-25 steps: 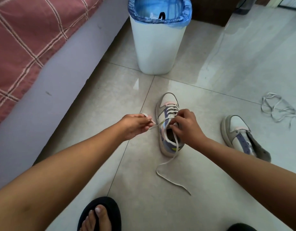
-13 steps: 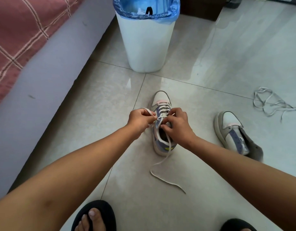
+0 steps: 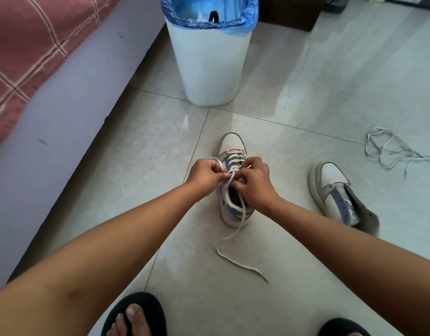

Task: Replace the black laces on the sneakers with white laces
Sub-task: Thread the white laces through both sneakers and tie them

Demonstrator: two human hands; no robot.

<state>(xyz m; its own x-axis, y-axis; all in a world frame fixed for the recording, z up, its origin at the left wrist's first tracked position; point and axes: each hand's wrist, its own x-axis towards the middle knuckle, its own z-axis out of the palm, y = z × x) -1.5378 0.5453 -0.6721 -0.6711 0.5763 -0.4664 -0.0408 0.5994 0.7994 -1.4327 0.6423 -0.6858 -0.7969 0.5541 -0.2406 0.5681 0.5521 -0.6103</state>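
A white, grey and purple sneaker point(image 3: 231, 144) stands on the floor tiles, toe pointing away from me, with a white lace point(image 3: 235, 260) threaded through its lower eyelets. My left hand point(image 3: 204, 174) pinches one lace end at the shoe's left side. My right hand point(image 3: 254, 184) pinches the lace at the upper eyelets on the right side. The lace's other end trails loose over the heel onto the floor. A second sneaker point(image 3: 335, 192) lies to the right with no lace in it. Another loose white lace point(image 3: 390, 151) lies tangled at far right.
A white bin point(image 3: 209, 66) with a blue liner stands just beyond the shoe; something black sits inside it. A bed point(image 3: 63, 105) with a red checked cover runs along the left. My feet in dark slippers point(image 3: 136, 314) are at the bottom edge.
My left hand moved right, in against the shoe's eyelets, bringing its lace end with it. Both hands now meet over the tongue.
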